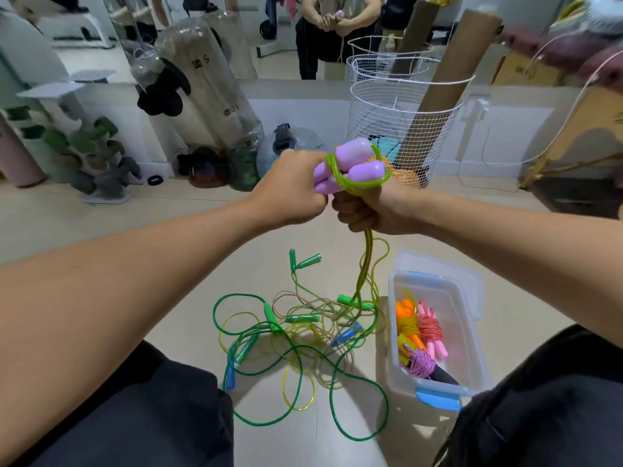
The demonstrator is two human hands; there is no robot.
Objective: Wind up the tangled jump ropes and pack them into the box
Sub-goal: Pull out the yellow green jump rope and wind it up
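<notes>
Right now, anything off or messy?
Yes: the rope pile on the floor left of the box is a knot of loops and loose handles. Both hands grip purple handles wrapped in green cord.

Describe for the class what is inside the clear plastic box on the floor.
Inside the clear plastic box lie wound jump ropes: an orange-handled one, a pink one and a purple-corded bundle. The bundles cover the box's bottom, so anything beneath them cannot be seen.

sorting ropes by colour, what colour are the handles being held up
Light purple handles, wrapped in yellow-green cord; head view.
</notes>
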